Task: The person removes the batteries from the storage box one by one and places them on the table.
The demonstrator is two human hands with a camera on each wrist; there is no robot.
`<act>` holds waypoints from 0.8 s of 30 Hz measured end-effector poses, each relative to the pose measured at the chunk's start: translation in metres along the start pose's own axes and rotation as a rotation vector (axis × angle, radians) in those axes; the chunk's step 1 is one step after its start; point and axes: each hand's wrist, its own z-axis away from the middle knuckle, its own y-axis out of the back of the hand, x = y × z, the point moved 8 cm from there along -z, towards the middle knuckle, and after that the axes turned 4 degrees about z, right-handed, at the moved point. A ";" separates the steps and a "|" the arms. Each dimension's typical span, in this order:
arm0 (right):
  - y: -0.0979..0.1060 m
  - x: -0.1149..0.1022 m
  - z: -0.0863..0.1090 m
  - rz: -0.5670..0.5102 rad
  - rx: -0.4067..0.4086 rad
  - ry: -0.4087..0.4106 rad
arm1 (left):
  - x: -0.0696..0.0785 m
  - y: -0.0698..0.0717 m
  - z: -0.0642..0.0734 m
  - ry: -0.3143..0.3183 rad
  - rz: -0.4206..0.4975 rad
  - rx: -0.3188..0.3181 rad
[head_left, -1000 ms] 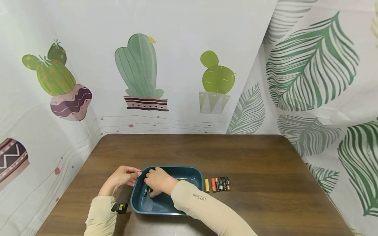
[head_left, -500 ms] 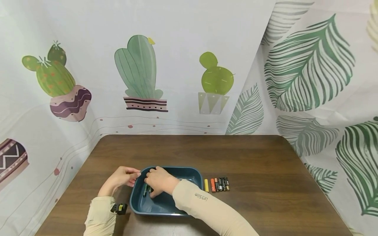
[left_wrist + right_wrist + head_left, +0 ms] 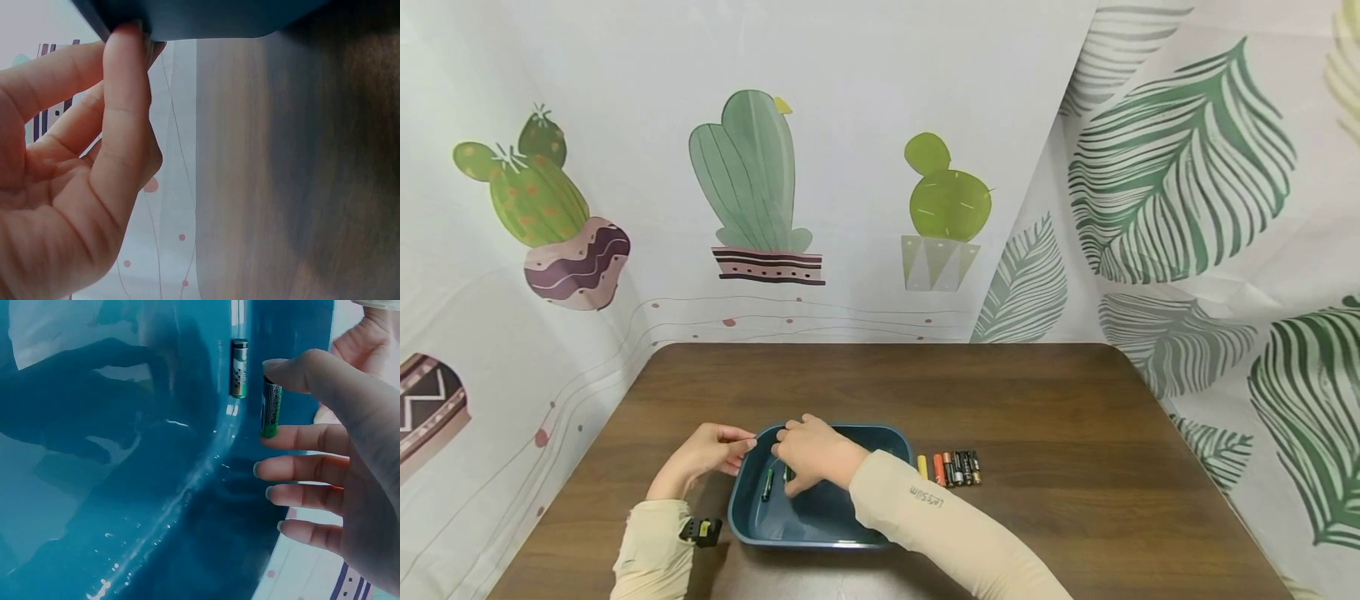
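A blue rectangular tray (image 3: 808,533) with raised walls sits near the front of the table. My left hand (image 3: 718,450) pinches its left rim between thumb and fingers, as the left wrist view (image 3: 94,144) also shows from below. Over the tray's left part, my right hand (image 3: 812,454) pinches a green and black battery (image 3: 270,407) end to end, thumb on one end and index finger on the other. The other fingers stay extended. A second green and black battery (image 3: 239,369) lies in the tray, along the foot of its left wall.
To the right of the tray, batteries stand in a row on the table: a yellow one (image 3: 922,467), a red one (image 3: 939,469) and several dark ones (image 3: 962,468). The brown table (image 3: 1037,417) ends at a wall cloth printed with cacti and leaves.
My right hand has lifted slightly and shifted right with the battery, exposing more of the second battery in the tray. My left hand keeps its hold on the rim.
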 end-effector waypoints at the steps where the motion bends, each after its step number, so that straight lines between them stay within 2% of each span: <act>1: 0.002 0.001 0.002 -0.002 0.002 0.001 | 0.000 0.000 0.000 -0.002 -0.003 -0.002; 10: 0.011 0.015 0.015 -0.030 0.054 -0.017 | 0.000 0.000 0.000 0.000 -0.014 0.015; 19: 0.015 0.039 0.041 -0.072 0.141 -0.057 | 0.001 0.000 0.001 -0.012 -0.021 0.014; 24: 0.014 0.048 0.056 -0.079 0.153 -0.067 | 0.002 0.000 0.002 -0.001 -0.025 0.025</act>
